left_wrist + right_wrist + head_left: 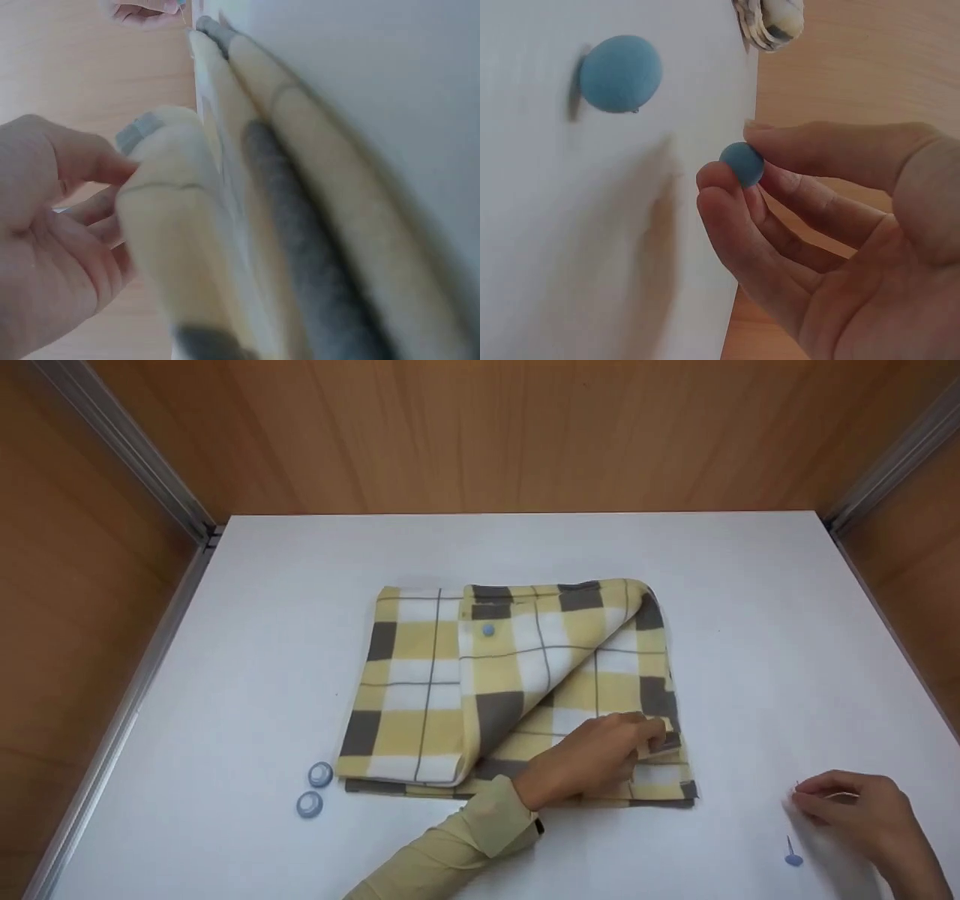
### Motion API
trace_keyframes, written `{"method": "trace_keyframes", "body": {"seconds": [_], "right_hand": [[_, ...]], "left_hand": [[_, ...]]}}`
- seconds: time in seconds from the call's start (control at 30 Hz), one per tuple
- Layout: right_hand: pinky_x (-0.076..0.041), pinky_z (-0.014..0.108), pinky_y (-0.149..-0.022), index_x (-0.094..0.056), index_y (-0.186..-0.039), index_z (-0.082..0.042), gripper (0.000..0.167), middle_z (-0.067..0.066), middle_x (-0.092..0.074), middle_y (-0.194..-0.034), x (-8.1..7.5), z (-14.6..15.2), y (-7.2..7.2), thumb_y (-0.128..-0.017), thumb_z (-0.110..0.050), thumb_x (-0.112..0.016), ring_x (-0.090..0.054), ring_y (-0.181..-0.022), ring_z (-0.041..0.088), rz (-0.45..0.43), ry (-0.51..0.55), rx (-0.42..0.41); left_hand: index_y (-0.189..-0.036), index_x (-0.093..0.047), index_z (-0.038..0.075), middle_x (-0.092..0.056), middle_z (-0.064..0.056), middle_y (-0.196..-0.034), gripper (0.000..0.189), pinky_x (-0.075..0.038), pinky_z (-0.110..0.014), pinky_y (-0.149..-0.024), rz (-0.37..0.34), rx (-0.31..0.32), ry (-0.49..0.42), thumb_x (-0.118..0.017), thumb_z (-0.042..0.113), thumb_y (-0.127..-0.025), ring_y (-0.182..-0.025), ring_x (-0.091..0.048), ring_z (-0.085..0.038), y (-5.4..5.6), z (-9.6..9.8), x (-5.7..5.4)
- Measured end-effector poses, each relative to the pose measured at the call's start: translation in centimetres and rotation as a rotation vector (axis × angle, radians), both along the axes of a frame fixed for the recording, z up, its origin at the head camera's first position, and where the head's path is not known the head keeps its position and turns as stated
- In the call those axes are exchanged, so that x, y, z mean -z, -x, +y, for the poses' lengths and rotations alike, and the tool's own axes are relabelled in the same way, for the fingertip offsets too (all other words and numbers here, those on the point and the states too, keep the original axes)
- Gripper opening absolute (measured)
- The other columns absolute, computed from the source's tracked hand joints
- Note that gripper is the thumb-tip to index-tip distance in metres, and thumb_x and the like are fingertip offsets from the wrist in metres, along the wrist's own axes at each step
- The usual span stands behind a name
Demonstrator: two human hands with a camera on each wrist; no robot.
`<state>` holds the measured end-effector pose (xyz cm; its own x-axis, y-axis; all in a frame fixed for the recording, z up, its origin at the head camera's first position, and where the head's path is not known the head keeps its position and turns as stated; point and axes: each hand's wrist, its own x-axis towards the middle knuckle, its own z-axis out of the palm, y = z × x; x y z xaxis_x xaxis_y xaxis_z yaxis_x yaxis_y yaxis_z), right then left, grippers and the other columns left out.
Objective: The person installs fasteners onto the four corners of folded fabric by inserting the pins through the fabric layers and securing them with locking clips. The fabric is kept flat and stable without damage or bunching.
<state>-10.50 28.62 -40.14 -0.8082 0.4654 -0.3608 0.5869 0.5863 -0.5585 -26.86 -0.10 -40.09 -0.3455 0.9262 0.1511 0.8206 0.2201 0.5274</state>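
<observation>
Lying folded on smooth white counter, soft fleecy checked cloth, left hand nearly closed, pinching one layer, right hand half-curled, gripping dome-headed blue pin, second pin just beside.

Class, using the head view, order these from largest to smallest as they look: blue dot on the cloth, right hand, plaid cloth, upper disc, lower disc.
1. Plaid cloth
2. Right hand
3. Upper disc and lower disc: they look alike, so neither ranks above the other
4. Blue dot
</observation>
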Motion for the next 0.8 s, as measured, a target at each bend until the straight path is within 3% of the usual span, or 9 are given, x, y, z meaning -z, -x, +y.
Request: {"method": "trace_keyframes", "body": {"seconds": [0.17,0.33,0.47,0.6,0.8], "right_hand": [[-0.051,0.022,-0.058,-0.069,-0.098,0.005,0.03,0.009,-0.069,-0.089,-0.3,-0.5,0.6,-0.081,-0.02,-0.075,-0.068,-0.068,0.016,0.075,0.007,0.011],[-0.047,0.018,-0.057,-0.071,-0.096,0.0,0.029,0.008,-0.07,-0.087,-0.7,-1.2,1.3,-0.08,-0.023,-0.077,-0.059,-0.066,0.001,0.189,-0.104,-0.004],[-0.044,0.017,-0.056,-0.072,-0.098,-0.002,0.032,0.005,-0.071,-0.087,-1.3,-1.7,2.0,-0.079,-0.027,-0.077,-0.051,-0.068,-0.006,0.228,-0.16,0.038],[-0.046,0.017,-0.056,-0.071,-0.102,0.0,0.035,0.004,-0.07,-0.088,-1.9,-2.2,2.9,-0.08,-0.027,-0.077,-0.052,-0.067,-0.004,0.231,-0.147,0.084],[-0.048,0.015,-0.058,-0.071,-0.101,0.0,0.034,-0.009,-0.068,-0.082,-2.6,-3.0,3.9,-0.079,-0.026,-0.078,-0.058,-0.07,-0.007,0.344,-0.093,0.051]], "left_hand": [[-0.108,-0.069,0.009,-0.063,0.002,-0.104,0.035,-0.04,-0.008,-0.07,-0.006,-0.054,-0.084,-0.048,-0.009,-0.085,-0.089,-0.055,-0.001,0.5,-0.3,-0.4],[-0.109,-0.067,0.005,-0.062,-0.001,-0.105,0.028,-0.039,-0.006,-0.071,-0.005,-0.114,-0.194,-0.052,-0.005,-0.088,-0.088,-0.055,-0.002,0.9,-0.6,-1.0],[-0.111,-0.065,0.003,-0.062,-0.003,-0.108,0.029,-0.039,-0.006,-0.079,-0.006,-0.156,-0.316,-0.048,-0.008,-0.09,-0.098,-0.056,-0.005,1.3,-1.1,-1.6],[-0.114,-0.063,0.003,-0.06,-0.005,-0.115,0.034,-0.039,-0.008,-0.08,0.021,-0.187,-0.419,-0.046,-0.01,-0.088,-0.098,-0.055,-0.007,1.7,-1.6,-2.3],[-0.118,-0.062,0.005,-0.058,-0.003,-0.121,0.036,-0.04,-0.009,-0.076,0.097,-0.223,-0.486,-0.05,-0.009,-0.088,-0.092,-0.053,-0.006,2.3,-2.3,-3.1]]}}
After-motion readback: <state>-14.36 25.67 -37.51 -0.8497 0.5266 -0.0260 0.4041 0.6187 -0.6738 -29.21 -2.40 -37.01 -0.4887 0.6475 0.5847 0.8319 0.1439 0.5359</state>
